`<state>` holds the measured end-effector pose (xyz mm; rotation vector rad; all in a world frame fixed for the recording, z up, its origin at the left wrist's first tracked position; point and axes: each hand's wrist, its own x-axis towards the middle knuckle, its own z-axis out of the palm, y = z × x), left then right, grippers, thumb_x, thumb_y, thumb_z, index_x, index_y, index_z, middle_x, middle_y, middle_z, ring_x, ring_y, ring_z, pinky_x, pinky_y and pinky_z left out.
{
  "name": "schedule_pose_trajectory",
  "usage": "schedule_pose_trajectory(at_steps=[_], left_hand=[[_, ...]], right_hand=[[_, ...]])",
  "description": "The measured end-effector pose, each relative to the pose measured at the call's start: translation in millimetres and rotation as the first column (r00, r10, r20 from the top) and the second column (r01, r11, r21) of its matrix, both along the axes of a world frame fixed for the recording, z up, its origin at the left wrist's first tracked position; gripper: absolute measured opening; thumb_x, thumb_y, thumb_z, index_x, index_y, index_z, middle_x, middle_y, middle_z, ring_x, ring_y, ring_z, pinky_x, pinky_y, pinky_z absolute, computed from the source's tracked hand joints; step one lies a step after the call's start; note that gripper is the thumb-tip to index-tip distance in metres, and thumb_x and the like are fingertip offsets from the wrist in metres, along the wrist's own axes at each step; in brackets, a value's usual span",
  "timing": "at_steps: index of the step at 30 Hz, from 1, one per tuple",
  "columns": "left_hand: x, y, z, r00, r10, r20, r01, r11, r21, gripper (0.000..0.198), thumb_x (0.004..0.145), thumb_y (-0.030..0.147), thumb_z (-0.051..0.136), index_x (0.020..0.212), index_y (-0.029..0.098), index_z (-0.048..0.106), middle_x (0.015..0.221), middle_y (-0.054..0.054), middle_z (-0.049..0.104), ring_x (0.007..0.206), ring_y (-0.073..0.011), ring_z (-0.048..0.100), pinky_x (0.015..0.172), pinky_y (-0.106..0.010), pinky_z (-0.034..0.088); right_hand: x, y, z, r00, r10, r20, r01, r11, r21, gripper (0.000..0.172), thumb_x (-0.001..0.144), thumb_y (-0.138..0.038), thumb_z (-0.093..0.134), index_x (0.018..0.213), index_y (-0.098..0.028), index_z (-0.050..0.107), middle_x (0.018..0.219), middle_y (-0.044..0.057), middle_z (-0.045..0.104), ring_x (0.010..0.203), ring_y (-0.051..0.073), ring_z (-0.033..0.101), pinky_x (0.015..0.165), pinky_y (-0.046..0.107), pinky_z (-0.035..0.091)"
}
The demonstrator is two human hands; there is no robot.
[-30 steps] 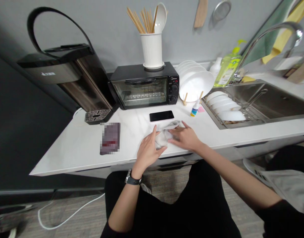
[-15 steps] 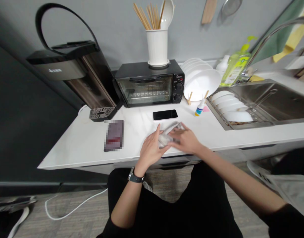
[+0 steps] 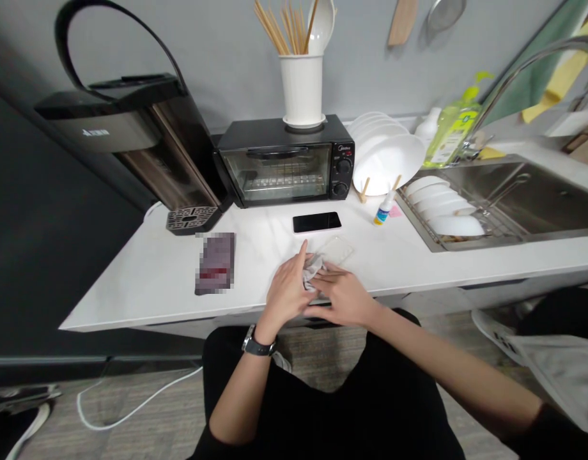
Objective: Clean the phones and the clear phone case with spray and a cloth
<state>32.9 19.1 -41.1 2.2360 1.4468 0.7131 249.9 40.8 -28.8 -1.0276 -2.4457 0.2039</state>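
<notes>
A phone (image 3: 316, 222) lies screen up on the white surface (image 3: 260, 243); the left hand (image 3: 287, 289) is nearer the person than the phone and a little to its left, its thumb and one finger spread apart; the right hand (image 3: 346, 295) is also nearer the person than the phone, a little to its right, its fingers stretched out toward the left hand; between the hands, straight toward the person from the phone, sits a bunched greyish-white cloth (image 3: 312, 271), which both hands touch; I cannot tell whether either hand is gripping it, as the fingers cover part of it; a clear phone case (image 3: 340, 248) lies flat just beside the phone, on its near side toward the right, between it and the right hand.

To the right of the phone stands a small bottle (image 3: 383, 209) with a blue and yellow label, next to a pink slip (image 3: 395, 211); to the left of the phone lies a dark, pixelated item (image 3: 216, 263), and farther left stands a tall dispenser (image 3: 145, 137); behind the phone is a black toaster oven (image 3: 284, 169) with a white holder (image 3: 302, 89) of chopsticks on top; well to the right of the phone, white bowls (image 3: 447, 207) sit in a steel sink (image 3: 553, 185).
</notes>
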Motion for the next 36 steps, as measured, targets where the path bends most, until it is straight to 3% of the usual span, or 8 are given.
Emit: schedule_pose_trajectory(at_steps=[2, 4, 7, 11, 19, 29, 36], left_hand=[[0.2, 0.3, 0.2, 1.000, 0.010, -0.002, -0.010, 1.000, 0.001, 0.106, 0.088, 0.041, 0.075, 0.168, 0.026, 0.006, 0.151, -0.012, 0.059, 0.138, -0.0324, 0.056, 0.115, -0.051, 0.042], [0.7, 0.6, 0.1, 1.000, 0.019, -0.003, -0.019, 1.000, -0.001, 0.106, 0.088, 0.041, 0.075, 0.167, 0.025, 0.007, 0.151, -0.012, 0.059, 0.138, -0.0323, 0.056, 0.115, -0.051, 0.042], [1.2, 1.1, -0.2, 1.000, 0.018, 0.007, -0.018, 1.000, -0.009, 0.105, 0.088, 0.041, 0.075, 0.167, 0.025, 0.008, 0.150, -0.012, 0.060, 0.136, -0.0317, 0.057, 0.114, -0.050, 0.043], [0.5, 0.7, 0.4, 1.000, 0.015, 0.014, -0.015, 1.000, 0.004, 0.104, 0.088, 0.041, 0.074, 0.168, 0.025, 0.008, 0.149, -0.012, 0.060, 0.136, -0.0319, 0.058, 0.115, -0.050, 0.043], [-1.1, -0.9, 1.5, 1.000, -0.014, 0.016, 0.014, 1.000, 0.006, 0.104, 0.089, 0.040, 0.075, 0.168, 0.027, 0.008, 0.149, -0.012, 0.060, 0.136, -0.0321, 0.058, 0.114, -0.050, 0.043], [-3.1, -0.1, 1.4, 1.000, -0.008, -0.009, 0.008, 0.999, -0.040, 0.111, 0.085, 0.043, 0.079, 0.168, 0.025, 0.007, 0.151, -0.013, 0.059, 0.138, -0.0332, 0.056, 0.116, -0.051, 0.041], [-5.2, -1.0, 1.5, 0.999, -0.041, 0.001, 0.041, 0.999, -0.033, 0.106, 0.088, 0.041, 0.075, 0.168, 0.027, 0.007, 0.154, -0.012, 0.056, 0.141, -0.0324, 0.053, 0.119, -0.052, 0.038]], right_hand=[[-1.3, 0.9, -2.7, 0.999, -0.042, 0.011, 0.042, 0.998, -0.041, 0.049, 0.105, -0.059, 0.043, 0.108, -0.026, 0.079, 0.097, 0.005, 0.081, 0.092, 0.025, 0.076, 0.123, 0.055, 0.033], [-4.2, 0.8, -8.1, 0.987, -0.159, 0.009, 0.159, 0.987, -0.026, 0.050, 0.106, -0.059, 0.041, 0.112, -0.025, 0.079, 0.105, 0.007, 0.080, 0.101, 0.026, 0.075, 0.123, 0.056, 0.033], [-13.0, -2.1, -17.1, 0.994, -0.104, 0.036, 0.104, 0.995, -0.004, 0.054, 0.100, -0.067, 0.050, 0.116, -0.024, 0.078, 0.113, 0.010, 0.079, 0.119, 0.031, 0.068, 0.125, 0.057, 0.029], [-16.1, 3.4, -17.8, 0.995, -0.088, 0.054, 0.088, 0.996, -0.007, 0.056, 0.097, -0.070, 0.053, 0.121, -0.025, 0.077, 0.115, 0.010, 0.079, 0.123, 0.033, 0.066, 0.124, 0.057, 0.029], [1.8, 17.0, -19.3, 0.991, -0.128, 0.040, 0.129, 0.991, -0.026, 0.054, 0.097, -0.069, 0.054, 0.120, -0.026, 0.077, 0.116, 0.009, 0.079, 0.122, 0.032, 0.067, 0.121, 0.054, 0.034], [-0.5, 20.0, -29.7, 0.988, -0.150, 0.042, 0.152, 0.987, -0.058, 0.051, 0.098, -0.067, 0.055, 0.119, -0.027, 0.078, 0.116, 0.008, 0.079, 0.120, 0.031, 0.069, 0.117, 0.050, 0.040], [-3.0, 14.7, -26.8, 0.985, -0.166, 0.039, 0.168, 0.985, -0.047, 0.048, 0.098, -0.066, 0.055, 0.118, -0.028, 0.078, 0.116, 0.008, 0.080, 0.118, 0.030, 0.070, 0.113, 0.047, 0.044]])
